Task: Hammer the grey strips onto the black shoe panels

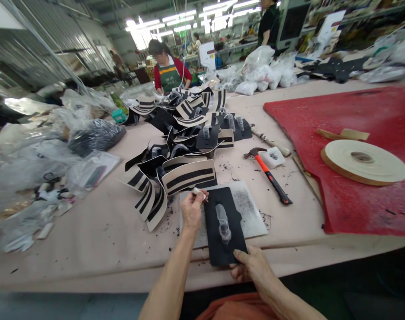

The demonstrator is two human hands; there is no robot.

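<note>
A flat black piece (224,226) with a shiny grey strip down its middle lies on a grey work pad (250,209) at the table's near edge. My right hand (254,269) grips its near end, thumb on top. Fingers pinched together, my left hand (191,209) holds a small white object (198,191) at the piece's far left corner. Just beyond lies a heap of black pieces with cream stripes (178,151).
A hammer with an orange-and-black handle (269,173) lies to the right of the pad. A red mat (355,155) carries a cream tape roll (364,161). Plastic bags (38,169) crowd the left side. A person in a green apron (169,71) works at the far end.
</note>
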